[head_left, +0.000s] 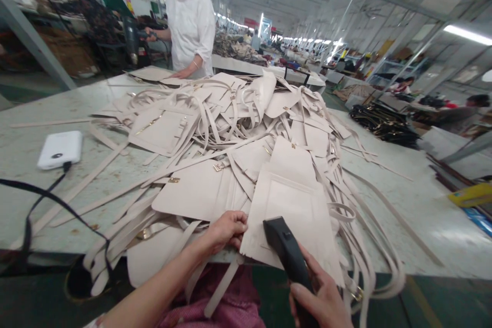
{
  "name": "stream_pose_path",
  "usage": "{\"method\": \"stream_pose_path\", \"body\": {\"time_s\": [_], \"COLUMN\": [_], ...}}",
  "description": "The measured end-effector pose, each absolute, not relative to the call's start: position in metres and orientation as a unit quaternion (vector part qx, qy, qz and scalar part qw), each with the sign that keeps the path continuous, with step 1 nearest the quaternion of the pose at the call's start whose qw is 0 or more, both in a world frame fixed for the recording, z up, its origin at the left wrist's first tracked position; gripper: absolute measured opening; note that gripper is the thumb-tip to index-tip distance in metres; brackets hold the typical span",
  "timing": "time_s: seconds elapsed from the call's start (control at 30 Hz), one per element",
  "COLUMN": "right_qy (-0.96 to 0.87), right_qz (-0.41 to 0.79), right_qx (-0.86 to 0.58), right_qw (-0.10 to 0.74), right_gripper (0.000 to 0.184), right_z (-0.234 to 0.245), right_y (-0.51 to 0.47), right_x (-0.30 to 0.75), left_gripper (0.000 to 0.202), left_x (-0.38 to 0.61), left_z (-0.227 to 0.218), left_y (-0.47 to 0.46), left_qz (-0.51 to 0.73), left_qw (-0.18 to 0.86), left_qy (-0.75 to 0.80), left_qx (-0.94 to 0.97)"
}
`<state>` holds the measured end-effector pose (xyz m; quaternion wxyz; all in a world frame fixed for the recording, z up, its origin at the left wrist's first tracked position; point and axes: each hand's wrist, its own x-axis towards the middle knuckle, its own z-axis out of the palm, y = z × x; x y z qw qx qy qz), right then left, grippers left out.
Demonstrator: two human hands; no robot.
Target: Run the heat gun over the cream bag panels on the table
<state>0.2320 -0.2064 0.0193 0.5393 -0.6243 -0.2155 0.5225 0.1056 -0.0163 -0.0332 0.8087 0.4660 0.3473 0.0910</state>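
Note:
My left hand (227, 230) is closed, its fingertips pinching the left edge of a beige leather bag panel (284, 205). The panel lies near the table's front edge, with a stitched rectangle on it and a small gold clasp on its upper flap. My right hand (319, 292) is wrapped round a black electric clipper (287, 248), shaped like a hair clipper. Its flat head is over the lower part of the panel; whether it touches cannot be told. Left of my hands lies another beige bag piece (196, 189) with gold fittings.
A heap of beige bag pieces and straps (246, 97) covers the middle of the table (400, 189). Straps hang over the front edge. A white device (60, 148) with a black cable lies at left. Across the table, a person in a white shirt (191, 20) holds a heat gun (130, 38).

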Motion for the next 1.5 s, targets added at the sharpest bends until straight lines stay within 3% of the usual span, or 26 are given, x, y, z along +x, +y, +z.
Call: {"method": "stream_pose_path", "body": {"time_s": [0.23, 0.43, 0.6, 0.93, 1.07, 1.27, 1.5], "right_qy": [-0.232, -0.243, -0.224, -0.241, -0.234, -0.227, -0.230], "right_qz": [0.557, 0.579, 0.537, 0.503, 0.500, 0.490, 0.493], "right_qx": [-0.554, -0.578, -0.594, -0.654, -0.651, -0.667, -0.648], "right_qw": [0.574, 0.522, 0.556, 0.511, 0.522, 0.513, 0.532], "right_gripper": [0.070, 0.078, 0.084, 0.090, 0.088, 0.094, 0.096], "right_z": [-0.007, 0.019, 0.031, -0.001, -0.005, -0.005, -0.012], "right_y": [-0.223, -0.199, -0.193, -0.211, -0.212, -0.212, -0.216], "right_x": [0.225, 0.217, 0.219, 0.219, 0.219, 0.219, 0.221], "left_gripper": [0.019, 0.024, 0.020, 0.028, 0.041, 0.027, 0.041], "left_x": [0.103, 0.103, 0.103, 0.118, 0.114, 0.113, 0.110], "left_z": [-0.040, -0.040, -0.039, -0.040, -0.041, -0.041, -0.041], "left_y": [-0.014, -0.015, -0.021, -0.032, -0.034, -0.035, -0.038], "left_qz": [0.116, 0.150, 0.194, 0.209, 0.216, 0.239, 0.228], "left_qw": [0.815, 0.819, 0.804, 0.719, 0.740, 0.713, 0.754], "left_qy": [0.342, 0.340, 0.366, 0.422, 0.398, 0.398, 0.376], "left_qx": [0.452, 0.437, 0.426, 0.511, 0.497, 0.525, 0.488]}}
